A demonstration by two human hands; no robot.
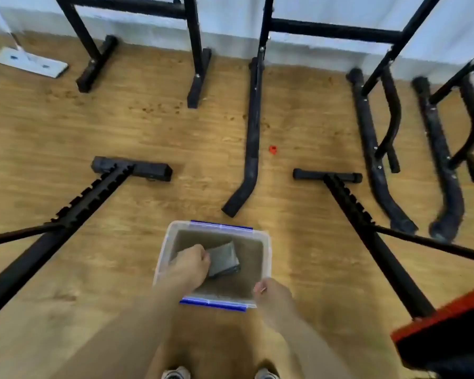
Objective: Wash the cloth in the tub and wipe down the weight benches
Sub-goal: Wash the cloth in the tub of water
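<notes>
Head view: left hand point(193, 259) is down inside the tub point(164, 253), fingers curled round the left edge of the grey cloth point(225, 259). The cloth is folded and sits mid-tub, long axis roughly near-to-far, body extending from the fingers toward the tub's right wall. Right hand point(271, 292) is at the tub's near right corner, touching the rim; gripping or just resting, can't tell, too blurred. Left already owns the cloth, so the wash is a left-hand job, with the right probably steadying. Left bench frame point(74, 212) and right bench frame point(367, 222) flank the tub, both untouched.
</notes>
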